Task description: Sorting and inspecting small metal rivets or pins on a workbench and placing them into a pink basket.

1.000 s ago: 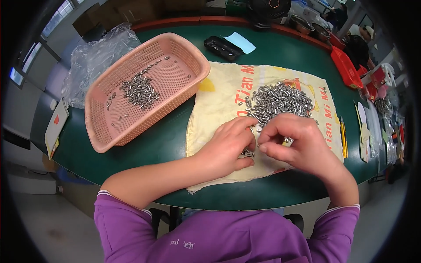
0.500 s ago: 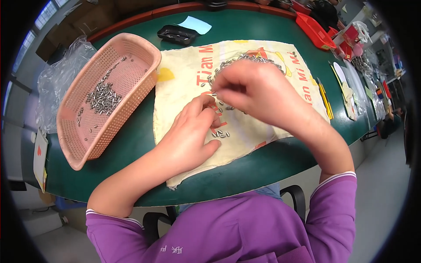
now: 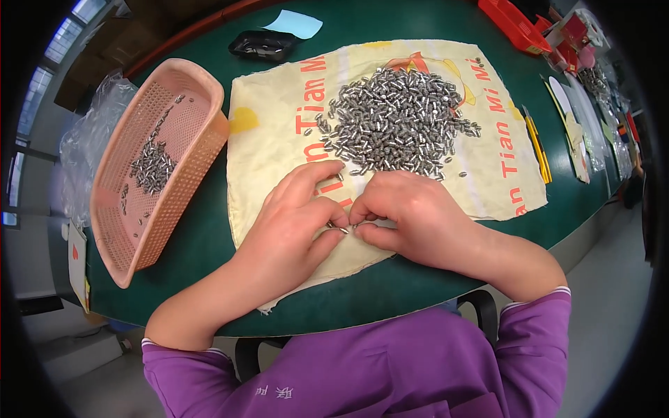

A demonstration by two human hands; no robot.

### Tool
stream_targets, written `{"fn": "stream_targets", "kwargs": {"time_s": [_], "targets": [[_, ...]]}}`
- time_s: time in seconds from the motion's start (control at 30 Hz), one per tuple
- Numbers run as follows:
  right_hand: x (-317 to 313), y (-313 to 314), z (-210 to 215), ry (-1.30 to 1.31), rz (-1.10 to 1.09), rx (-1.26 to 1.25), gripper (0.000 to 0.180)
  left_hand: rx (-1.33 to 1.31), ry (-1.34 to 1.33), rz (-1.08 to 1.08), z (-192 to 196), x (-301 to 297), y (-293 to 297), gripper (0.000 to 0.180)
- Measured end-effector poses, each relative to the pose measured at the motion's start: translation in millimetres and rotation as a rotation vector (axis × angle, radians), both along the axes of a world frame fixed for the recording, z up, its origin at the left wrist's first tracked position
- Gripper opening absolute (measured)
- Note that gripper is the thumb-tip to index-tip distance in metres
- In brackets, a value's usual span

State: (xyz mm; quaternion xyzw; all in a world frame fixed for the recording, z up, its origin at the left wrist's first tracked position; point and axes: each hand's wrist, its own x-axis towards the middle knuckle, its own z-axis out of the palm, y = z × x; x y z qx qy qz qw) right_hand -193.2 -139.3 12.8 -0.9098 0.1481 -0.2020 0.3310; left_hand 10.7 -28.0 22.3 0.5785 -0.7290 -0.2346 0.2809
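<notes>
My left hand (image 3: 286,219) rests low on the cream cloth (image 3: 272,132), its thumb and index finger closed on a small barrel-shaped metal piece (image 3: 341,229). Just beside it, my right hand (image 3: 414,216) holds its thumb and index finger in a pinch, fingertips almost meeting the left ones. Whatever is in the right pinch is too small to make out. Beyond both hands lies a broad heap of the same shiny metal pieces (image 3: 394,118). More of these pieces are in the pink plastic basket (image 3: 182,171) on the left.
On the green table (image 3: 355,303), a black tray (image 3: 261,46) and a light-blue paper (image 3: 296,24) lie at the back. A yellow cutter knife (image 3: 538,150) is beside the cloth's right edge. A red basket (image 3: 512,26) stands far right; clear plastic (image 3: 87,146) lies behind the pink basket.
My right hand has come down from over the heap to meet my left hand, uncovering the heap. Left thumb and index finger have closed on a metal piece. The whole view has shifted a little.
</notes>
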Motion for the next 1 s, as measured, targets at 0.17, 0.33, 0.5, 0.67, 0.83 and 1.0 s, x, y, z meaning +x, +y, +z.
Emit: {"fn": "stream_targets", "kwargs": {"time_s": [0.17,0.33,0.5,0.67,0.83,1.0], "targets": [[-5,0,-1,0.026,0.008,0.024,0.013,-0.003,-0.029,-0.017,3,1,-3,0.022],[-4,1,0,0.034,0.001,0.015,0.013,-0.017,-0.052,-0.051,-3,2,-2,0.023],[-4,2,-1,0.015,-0.003,0.002,0.013,0.022,0.041,0.021,1,-1,0,0.025],[-3,4,-3,-0.005,-0.018,-0.013,0.012,-0.056,-0.094,-0.063,5,-2,-1,0.026],[-4,4,-1,0.01,-0.032,0.016,0.011,-0.074,-0.159,-0.027,6,-4,0,0.026],[-5,3,-3,-0.015,-0.016,0.042,0.01,-0.05,-0.127,0.013,2,-7,3,0.028]]}}
